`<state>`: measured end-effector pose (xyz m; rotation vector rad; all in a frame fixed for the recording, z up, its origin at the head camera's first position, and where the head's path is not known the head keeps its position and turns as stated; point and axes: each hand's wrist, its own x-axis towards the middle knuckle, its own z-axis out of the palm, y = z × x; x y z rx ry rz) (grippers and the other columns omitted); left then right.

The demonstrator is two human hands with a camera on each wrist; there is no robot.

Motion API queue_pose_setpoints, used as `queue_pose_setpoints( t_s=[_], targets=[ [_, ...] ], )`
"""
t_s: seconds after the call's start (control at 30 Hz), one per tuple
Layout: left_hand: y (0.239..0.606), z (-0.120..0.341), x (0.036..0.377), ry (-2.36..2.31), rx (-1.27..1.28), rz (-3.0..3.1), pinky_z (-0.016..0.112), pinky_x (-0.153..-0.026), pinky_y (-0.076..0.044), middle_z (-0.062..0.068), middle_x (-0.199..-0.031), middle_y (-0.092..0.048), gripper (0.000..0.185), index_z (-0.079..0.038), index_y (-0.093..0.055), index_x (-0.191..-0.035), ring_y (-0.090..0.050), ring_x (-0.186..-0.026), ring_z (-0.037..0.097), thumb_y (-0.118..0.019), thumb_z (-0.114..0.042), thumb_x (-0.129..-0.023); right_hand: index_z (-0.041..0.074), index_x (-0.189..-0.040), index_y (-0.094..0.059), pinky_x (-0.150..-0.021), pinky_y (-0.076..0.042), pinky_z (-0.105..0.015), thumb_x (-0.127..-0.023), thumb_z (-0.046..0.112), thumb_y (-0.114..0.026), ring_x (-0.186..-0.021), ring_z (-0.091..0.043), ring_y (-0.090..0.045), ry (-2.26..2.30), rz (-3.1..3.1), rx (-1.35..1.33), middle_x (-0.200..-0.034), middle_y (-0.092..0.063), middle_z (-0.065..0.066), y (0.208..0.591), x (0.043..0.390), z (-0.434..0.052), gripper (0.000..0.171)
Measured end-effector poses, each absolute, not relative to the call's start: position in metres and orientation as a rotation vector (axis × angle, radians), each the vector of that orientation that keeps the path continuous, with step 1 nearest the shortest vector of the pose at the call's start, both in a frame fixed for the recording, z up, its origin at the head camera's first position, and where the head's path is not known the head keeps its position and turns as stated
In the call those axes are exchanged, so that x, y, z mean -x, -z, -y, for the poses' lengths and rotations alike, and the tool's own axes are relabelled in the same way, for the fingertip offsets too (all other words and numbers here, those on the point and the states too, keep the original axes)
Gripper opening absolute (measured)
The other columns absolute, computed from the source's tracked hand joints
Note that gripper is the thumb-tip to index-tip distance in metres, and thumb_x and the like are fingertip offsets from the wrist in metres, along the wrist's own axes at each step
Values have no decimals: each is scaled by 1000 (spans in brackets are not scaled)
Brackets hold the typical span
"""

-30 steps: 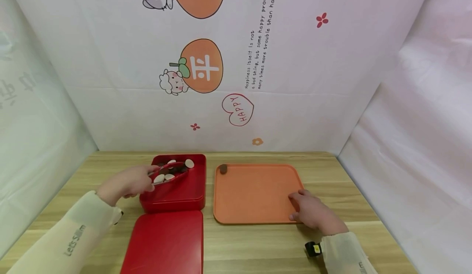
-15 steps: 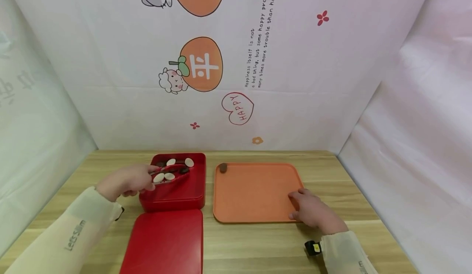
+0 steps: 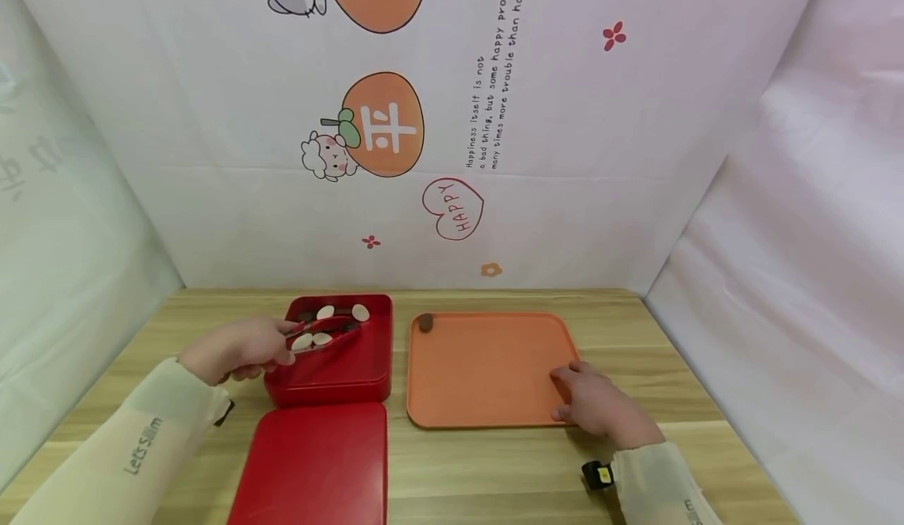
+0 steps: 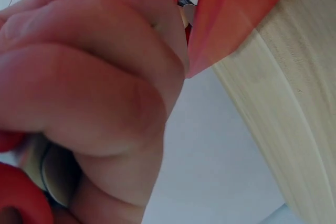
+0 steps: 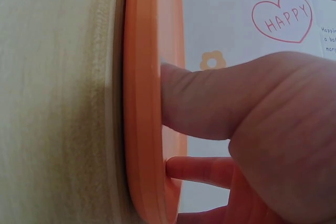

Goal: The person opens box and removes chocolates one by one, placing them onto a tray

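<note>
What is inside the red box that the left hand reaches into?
The red box holds several white and dark round pieces at its far end. The left hand grips red tongs over them. The tongs cover some pieces, so their count is unclear.

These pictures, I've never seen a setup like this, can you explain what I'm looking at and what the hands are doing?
A person is working with two bare hands and wearing three cameras. The wide picture comes from the head, looking down at a wooden table. The two close-ups come from cameras on each wrist, so they mostly show skin.

On the table sit a red box holding white and dark round pieces, its red lid in front of it, and an orange tray with one dark piece in its far left corner.

The left hand grips red tongs that reach into the box. The right hand rests on the tray's near right corner, fingers over its rim.
</note>
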<state>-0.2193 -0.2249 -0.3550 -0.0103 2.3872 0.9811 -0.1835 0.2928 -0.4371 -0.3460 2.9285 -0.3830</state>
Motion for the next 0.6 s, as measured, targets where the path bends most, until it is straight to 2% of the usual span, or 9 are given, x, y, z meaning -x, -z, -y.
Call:
queue_pose_setpoints(
  t_s=[0.27,0.6],
  targets=[
    [363,230,220,-986,15,-2392,25,-44,-24,1,-56,-42,80,-2,-23,-157,-27,-43,13,-67,-18,-93,0,-136,-56,-95,-42,-60,-85,24,-81,-121,-54,-47,382,-2931,347,-142,-40,-35,436,182,-292,62],
    [363,228,222,-970,34,-2400,25,-44,-24,2,-57,-43,77,-1,-21,-158,-26,-43,13,-63,-19,-96,-1,-136,-56,-96,-41,-60,-84,23,-82,-123,-53,-46,382,-2938,355,-141,-41,-36,437,182,-292,62]
  ],
)
